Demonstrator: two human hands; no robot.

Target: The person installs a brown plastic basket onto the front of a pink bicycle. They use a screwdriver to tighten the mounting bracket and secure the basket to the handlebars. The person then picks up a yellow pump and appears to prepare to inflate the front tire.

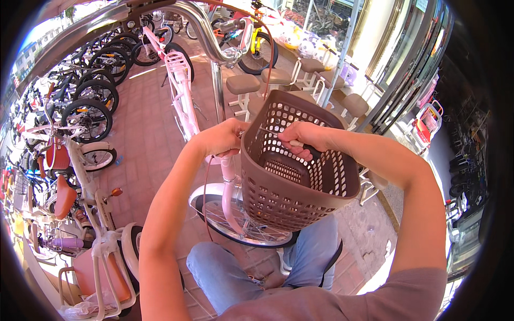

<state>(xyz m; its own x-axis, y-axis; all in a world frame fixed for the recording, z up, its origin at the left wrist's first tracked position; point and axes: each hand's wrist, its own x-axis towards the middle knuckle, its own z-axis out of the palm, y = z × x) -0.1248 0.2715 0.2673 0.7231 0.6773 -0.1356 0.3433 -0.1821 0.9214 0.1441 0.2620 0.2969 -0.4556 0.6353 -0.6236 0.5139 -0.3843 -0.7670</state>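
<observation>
A brown perforated plastic basket is at the front of a pink bicycle, above the spoked front wheel. My right hand reaches inside it, closed around the pale handle of a screwdriver. The thin metal shaft points left at the basket's wall by the bicycle. Outside that wall, my left hand is curled close against the basket, beside the pink head tube and fork. The wall hides its fingertips, and whatever they touch cannot be seen. Chrome handlebars arch above.
Brown cables loop beside the fork. Padded stools stand behind the basket. Another pink bicycle is beyond, and rows of parked bicycles line the left. My bent knees are just below the front wheel.
</observation>
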